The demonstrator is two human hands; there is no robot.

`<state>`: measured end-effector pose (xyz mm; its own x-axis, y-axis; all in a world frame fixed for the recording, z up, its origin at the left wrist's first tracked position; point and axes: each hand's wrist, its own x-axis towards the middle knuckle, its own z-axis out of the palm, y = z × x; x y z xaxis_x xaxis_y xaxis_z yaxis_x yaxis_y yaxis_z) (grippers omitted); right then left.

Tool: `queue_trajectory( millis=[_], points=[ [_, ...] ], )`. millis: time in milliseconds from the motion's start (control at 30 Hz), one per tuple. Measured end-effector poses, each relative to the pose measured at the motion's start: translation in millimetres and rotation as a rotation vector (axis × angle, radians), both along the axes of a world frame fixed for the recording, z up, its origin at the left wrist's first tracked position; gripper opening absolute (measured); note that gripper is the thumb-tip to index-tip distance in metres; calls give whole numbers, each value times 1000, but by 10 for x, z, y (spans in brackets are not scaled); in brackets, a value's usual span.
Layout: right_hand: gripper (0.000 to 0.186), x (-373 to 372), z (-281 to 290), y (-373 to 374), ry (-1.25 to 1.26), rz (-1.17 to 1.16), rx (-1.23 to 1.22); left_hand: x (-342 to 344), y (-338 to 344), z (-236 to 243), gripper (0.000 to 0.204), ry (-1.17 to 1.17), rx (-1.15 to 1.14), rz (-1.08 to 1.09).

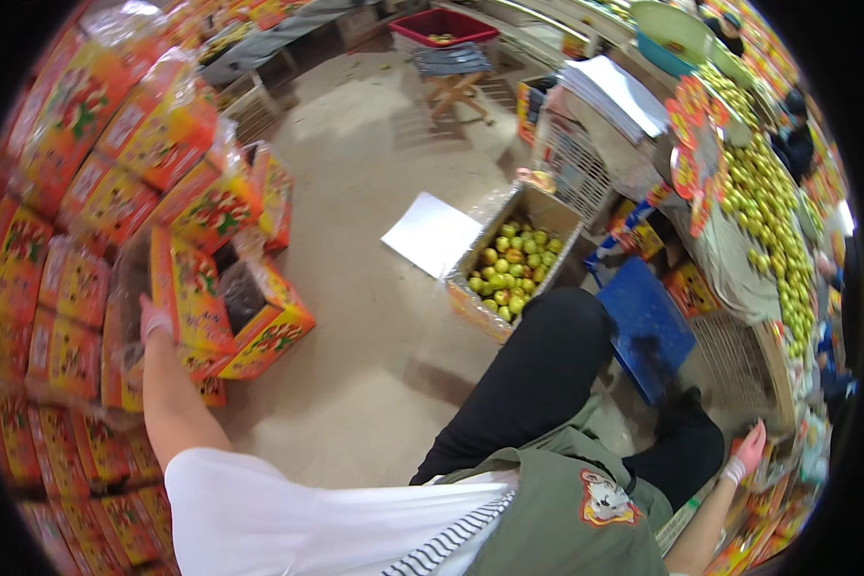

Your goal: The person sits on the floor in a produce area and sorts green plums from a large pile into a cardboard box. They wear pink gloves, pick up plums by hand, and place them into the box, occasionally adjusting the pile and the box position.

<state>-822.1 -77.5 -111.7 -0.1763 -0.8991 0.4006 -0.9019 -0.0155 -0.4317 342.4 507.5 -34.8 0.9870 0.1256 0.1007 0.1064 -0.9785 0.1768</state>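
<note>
My left hand, in a pale glove, reaches to an open red-and-yellow printed carton. Its fingers are at the carton's upper edge and partly lost against it. Another open carton stands against its right side, with dark grey lining inside. Off to the lower right, my right hand, in a pinkish glove, is held away from my body with its fingers stretched out and nothing in it. In front of my knee stands an open carton with clear plastic at its rim, partly filled with small green fruit patched with brown.
Stacked printed cartons line the left side. A white sheet lies on the floor beside the fruit carton. On the right are a blue plastic stool, a crate and a table heaped with green fruit. A red basin stands far ahead.
</note>
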Motion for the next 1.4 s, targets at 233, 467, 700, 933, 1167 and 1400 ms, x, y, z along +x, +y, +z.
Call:
queue_trajectory(
  millis=[233, 467, 700, 933, 1167, 1400],
  points=[
    [31, 927, -53, -184, -118, 151, -149, 780, 900, -48, 49, 199, -79, -25],
    [23, 2090, 447, -355, -214, 364, -162, -282, 421, -53, 35, -9, -248, -188],
    [23, 2571, 640, -1101, -103, 672, -145, -1832, -730, 565, 25, 97, -361, -602],
    [19, 2983, 614, -1057, -466, 978, -124, -2962, -2185, 1047, 26, -132, 217, -845],
    [9, 2643, 641, -1074, -135, 1316, -98, -3657, -3060, 1405, 29, -300, 448, -957],
    [9, 2301, 641, -1276, -45, 1335, 23, -3991, -3432, 1509, 28, -437, 473, -1130]
  ],
)
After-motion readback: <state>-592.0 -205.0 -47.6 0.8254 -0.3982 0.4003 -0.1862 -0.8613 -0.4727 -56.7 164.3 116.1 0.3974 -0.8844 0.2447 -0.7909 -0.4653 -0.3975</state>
